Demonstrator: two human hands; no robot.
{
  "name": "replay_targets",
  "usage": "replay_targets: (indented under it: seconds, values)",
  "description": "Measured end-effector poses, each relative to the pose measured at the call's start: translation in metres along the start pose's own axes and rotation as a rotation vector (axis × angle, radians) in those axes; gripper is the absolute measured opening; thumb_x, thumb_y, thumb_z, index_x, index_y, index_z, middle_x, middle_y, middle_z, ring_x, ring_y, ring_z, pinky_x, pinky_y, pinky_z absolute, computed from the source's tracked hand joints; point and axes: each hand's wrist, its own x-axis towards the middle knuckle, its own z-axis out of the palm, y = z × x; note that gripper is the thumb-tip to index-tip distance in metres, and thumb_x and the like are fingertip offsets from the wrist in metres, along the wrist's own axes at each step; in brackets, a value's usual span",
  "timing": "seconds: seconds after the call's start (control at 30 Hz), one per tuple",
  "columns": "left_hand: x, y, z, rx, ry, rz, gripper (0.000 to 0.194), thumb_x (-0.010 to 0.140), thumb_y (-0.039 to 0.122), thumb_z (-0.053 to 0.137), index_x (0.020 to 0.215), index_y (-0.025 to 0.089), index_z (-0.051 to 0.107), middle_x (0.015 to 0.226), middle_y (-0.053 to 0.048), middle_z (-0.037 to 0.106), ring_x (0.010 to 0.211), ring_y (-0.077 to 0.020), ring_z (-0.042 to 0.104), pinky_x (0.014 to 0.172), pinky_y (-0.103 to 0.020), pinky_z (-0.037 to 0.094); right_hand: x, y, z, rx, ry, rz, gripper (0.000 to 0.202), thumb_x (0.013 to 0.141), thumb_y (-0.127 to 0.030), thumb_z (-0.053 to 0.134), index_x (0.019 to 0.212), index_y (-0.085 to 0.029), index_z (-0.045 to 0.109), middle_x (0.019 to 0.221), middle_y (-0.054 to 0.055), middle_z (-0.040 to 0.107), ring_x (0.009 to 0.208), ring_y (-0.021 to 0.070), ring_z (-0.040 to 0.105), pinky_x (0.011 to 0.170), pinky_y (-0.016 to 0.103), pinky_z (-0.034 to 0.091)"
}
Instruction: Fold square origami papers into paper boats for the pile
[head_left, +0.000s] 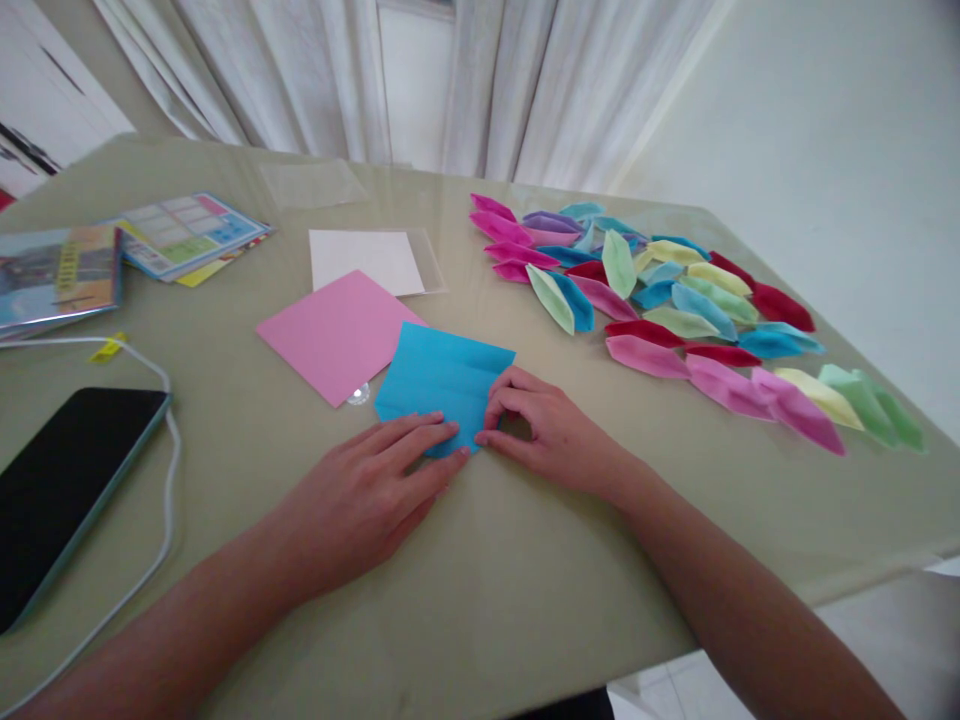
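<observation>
A sheet of blue paper (pixel 448 378) lies on the table in front of me, with faint crease lines across it. My left hand (pixel 375 480) rests on its near left edge, fingers stretched out and pressing flat. At the paper's right edge my right hand (pixel 544 425) is closed, thumb and fingertips pinching the near right corner. Just beyond, partly under the blue sheet, is a pink paper square (pixel 341 335). A small clear round piece (pixel 360 394) shows at the pink square's near corner.
Many folded paper pieces (pixel 682 324) in several colours spread over the table's right side. White paper in a clear sleeve (pixel 367 262) lies behind the pink square. To the left are booklets (pixel 60 275), a phone (pixel 71 480) and a white cable (pixel 171 470). Curtains (pixel 315 80) hang behind.
</observation>
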Motion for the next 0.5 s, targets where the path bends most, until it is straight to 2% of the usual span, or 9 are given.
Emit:
replay_targets:
  seconds: [0.13, 0.5]
  values:
    - [0.0009, 0.0012, -0.0009, 0.028, -0.014, 0.016, 0.035, 0.109, 0.019, 0.046, 0.135, 0.021, 0.069, 0.143, -0.011, 0.070, 0.135, -0.0317, 0.064, 0.107, -0.050, 0.059, 0.0002, -0.0017, 0.0002, -0.010, 0.002, 0.013, 0.012, 0.096, -0.024, 0.077, 0.093, -0.018, 0.068, 0.102, 0.005, 0.062, 0.093, 0.0195, 0.062, 0.080, 0.031, 0.048]
    - [-0.0005, 0.0032, 0.0026, 0.028, -0.052, 0.015, 0.042, 0.107, 0.015, 0.047, 0.146, 0.019, 0.061, 0.149, -0.008, 0.068, 0.141, -0.0322, 0.057, 0.112, -0.051, 0.052, 0.0009, -0.0043, 0.0018, -0.031, -0.001, 0.021, 0.010, 0.098, -0.020, 0.074, 0.091, -0.017, 0.066, 0.102, 0.006, 0.062, 0.095, 0.0202, 0.062, 0.083, 0.032, 0.048]
